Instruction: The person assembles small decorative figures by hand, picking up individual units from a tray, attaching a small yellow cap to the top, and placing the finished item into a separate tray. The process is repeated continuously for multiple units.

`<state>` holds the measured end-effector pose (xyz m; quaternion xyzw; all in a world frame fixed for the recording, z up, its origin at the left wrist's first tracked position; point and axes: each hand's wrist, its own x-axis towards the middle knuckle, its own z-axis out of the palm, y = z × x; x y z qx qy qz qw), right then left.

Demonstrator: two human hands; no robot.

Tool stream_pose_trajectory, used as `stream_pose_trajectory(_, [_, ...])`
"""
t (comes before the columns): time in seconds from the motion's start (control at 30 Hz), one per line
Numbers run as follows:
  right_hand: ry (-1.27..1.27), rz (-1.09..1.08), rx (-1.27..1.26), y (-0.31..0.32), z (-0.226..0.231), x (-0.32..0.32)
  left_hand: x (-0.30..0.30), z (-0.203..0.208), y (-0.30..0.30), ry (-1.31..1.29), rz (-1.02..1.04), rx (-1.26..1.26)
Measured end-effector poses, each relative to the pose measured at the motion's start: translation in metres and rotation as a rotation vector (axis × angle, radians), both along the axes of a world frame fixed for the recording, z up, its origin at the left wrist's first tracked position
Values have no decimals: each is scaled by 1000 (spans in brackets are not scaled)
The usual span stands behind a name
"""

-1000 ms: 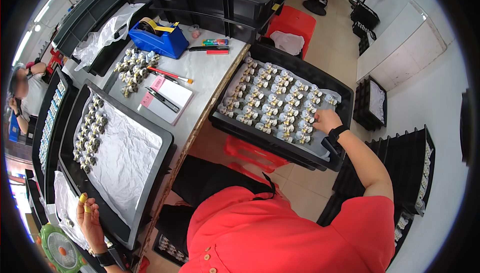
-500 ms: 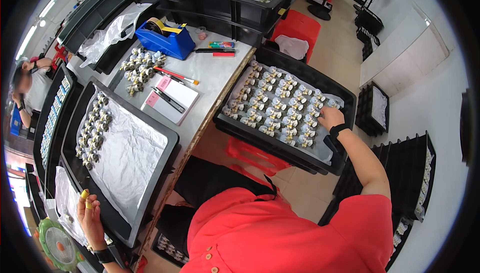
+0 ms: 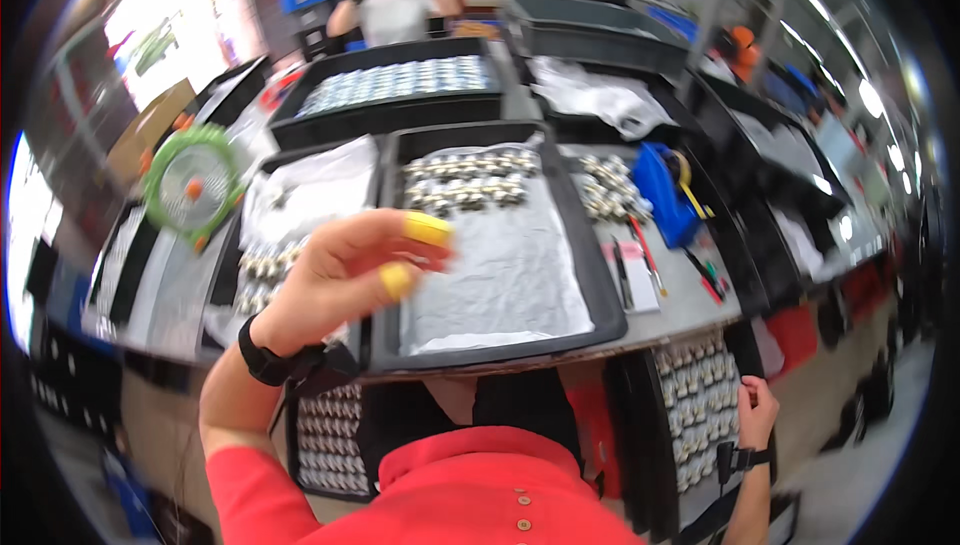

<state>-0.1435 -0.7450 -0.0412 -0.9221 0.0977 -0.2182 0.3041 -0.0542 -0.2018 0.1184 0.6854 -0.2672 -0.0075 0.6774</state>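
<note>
The left hand [image 3: 315, 290], yellow finger covers [image 3: 428, 229] on thumb and forefinger, hung raised and half-curled before a black table tray [image 3: 592, 265], the two tips parted with nothing visible between them. The right hand [image 3: 758, 410] was loosely bent at the outer edge of a side tray [image 3: 632, 425]; whether it gripped anything could not be told. Half a second earlier it reached among that tray's figurines [image 3: 690, 410]; the view had since swung to the table, suggesting attention had shifted there. Small pale figurines [image 3: 470, 167] lined the table tray's far end, on white lining paper [image 3: 490, 270]. Blur smeared their details, and the left wrist hid part of a neighbouring paper-lined tray.
</note>
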Motion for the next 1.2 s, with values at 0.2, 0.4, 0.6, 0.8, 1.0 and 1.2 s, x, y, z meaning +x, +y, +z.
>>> stream_pose_trajectory(0.2, [-345,539,-236,134,115,82,-109,71,-5,-658,-352,-4])
stream_pose_trajectory(0.4, [-664,1009,206,289,152,168,-190,95,13,-842,-165,-78])
stream_pose_trajectory(0.6, [-266,1022,871,370,151,237,-193,95,43,-941,-321,-155])
stream_pose_trajectory(0.8, [-88,934,325,387,70,313,-158,82,54,-477,-181,-381])
stream_pose_trajectory(1.0, [200,765,-341,362,10,359,-98,72,66,-597,-362,-427])
stream_pose_trajectory(1.2, [456,640,-601,375,7,374,-77,68,77,-220,-109,-505])
